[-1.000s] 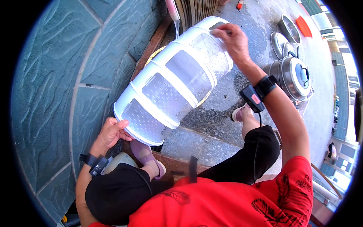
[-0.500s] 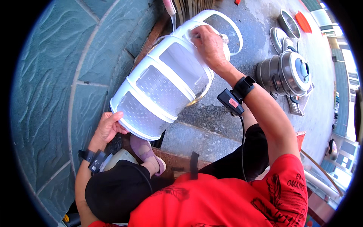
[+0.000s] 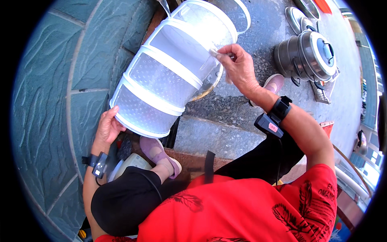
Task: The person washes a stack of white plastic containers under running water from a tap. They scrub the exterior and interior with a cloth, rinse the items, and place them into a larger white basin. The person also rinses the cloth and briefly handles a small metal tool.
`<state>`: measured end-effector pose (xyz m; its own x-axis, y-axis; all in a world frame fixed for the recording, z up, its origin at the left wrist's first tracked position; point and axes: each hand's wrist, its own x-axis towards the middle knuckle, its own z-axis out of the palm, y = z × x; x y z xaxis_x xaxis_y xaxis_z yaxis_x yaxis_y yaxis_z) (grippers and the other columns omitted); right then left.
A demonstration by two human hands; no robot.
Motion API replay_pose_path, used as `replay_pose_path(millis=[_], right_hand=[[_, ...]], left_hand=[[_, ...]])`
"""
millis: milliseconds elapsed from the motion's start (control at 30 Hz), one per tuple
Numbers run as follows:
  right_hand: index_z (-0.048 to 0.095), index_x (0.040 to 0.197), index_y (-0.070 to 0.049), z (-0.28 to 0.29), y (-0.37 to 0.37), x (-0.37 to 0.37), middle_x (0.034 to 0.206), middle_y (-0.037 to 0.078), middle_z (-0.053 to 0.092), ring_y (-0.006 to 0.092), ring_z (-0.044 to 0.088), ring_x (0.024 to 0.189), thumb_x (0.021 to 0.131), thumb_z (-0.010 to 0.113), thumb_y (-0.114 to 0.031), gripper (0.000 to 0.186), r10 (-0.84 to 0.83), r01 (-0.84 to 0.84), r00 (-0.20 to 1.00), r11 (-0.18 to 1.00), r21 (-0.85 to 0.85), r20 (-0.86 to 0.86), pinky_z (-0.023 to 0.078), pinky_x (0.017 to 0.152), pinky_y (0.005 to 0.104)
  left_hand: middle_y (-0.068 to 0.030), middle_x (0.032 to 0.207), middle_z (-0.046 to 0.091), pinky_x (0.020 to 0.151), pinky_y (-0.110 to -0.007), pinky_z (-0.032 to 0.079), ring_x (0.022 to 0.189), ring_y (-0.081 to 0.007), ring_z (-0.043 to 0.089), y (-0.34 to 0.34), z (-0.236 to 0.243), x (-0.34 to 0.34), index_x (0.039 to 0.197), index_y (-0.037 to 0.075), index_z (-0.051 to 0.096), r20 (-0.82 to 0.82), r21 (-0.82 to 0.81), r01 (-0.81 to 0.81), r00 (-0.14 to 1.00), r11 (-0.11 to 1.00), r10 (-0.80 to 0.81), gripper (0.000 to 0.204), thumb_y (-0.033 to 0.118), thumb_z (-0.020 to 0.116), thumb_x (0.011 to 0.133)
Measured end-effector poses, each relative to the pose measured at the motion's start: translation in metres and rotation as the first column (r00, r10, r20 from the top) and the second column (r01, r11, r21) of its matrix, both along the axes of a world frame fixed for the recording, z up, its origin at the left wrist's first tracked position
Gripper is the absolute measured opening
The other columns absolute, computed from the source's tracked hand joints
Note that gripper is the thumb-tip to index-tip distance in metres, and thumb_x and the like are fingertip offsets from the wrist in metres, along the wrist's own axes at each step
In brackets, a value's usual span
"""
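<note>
A white, segmented cylinder (image 3: 161,84) with translucent dotted panels and a loop handle lies tilted over a partly hidden, yellow-rimmed round thing (image 3: 203,94). My left hand (image 3: 109,125) is closed on the cylinder's lower-left rim, thumb on top. My right hand (image 3: 240,66) pinches a small pale cloth (image 3: 213,52) against the cylinder's right side, its lower end hanging below my fingers. At the top edge, near the upper end of the cylinder, a thin streak like running water (image 3: 165,7) comes down; its source is cut off.
A lidded steel pot (image 3: 290,56) stands on the right on the wet pavement, with steel lids (image 3: 294,20), a bowl and an orange item (image 3: 322,5) behind it. A blue-grey stone surface (image 3: 48,101) fills the left. A pale container (image 3: 133,163) sits by my left leg.
The cylinder has moved upward in view and its handle has swung out to the right. My right hand has gone from the top of the cylinder down to its right side.
</note>
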<state>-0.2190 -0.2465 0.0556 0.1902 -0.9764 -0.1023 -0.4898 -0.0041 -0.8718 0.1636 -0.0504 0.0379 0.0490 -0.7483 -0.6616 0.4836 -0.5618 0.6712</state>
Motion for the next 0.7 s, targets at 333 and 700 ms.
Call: replay_pose_path(millis=[333,700], right_hand=[[0.052,0.1,-0.002,-0.019,0.028,0.006,0.093,0.013,0.054,0.0233,0.06,0.079,0.083,0.063,-0.004,0.02,-0.005,-0.077,0.959,0.958,0.275,0.285,0.049,0.068,0.0343],[0.065,0.094,-0.001,-0.007,-0.005,-0.008,0.088,0.006,0.062,0.0127,0.058,0.077,0.085,0.066,-0.01,0.012,0.056,-0.057,0.998,0.997,0.054,0.028,0.05,0.071,0.0284]], left_hand=[[-0.01,0.081,0.071,0.049,-0.026,0.06,0.062,-0.0159,0.07,0.001,-0.003,0.0,0.102,-0.003,0.065,0.002,-0.006,0.045,0.999,0.999,-0.045,0.032,0.028,0.06,0.094],[-0.0074,0.078,0.071,0.045,-0.024,0.057,0.059,-0.0141,0.068,-0.002,-0.008,0.007,0.1,0.0,0.066,-0.011,0.002,-0.077,0.997,0.997,0.077,0.029,0.028,0.061,0.094]])
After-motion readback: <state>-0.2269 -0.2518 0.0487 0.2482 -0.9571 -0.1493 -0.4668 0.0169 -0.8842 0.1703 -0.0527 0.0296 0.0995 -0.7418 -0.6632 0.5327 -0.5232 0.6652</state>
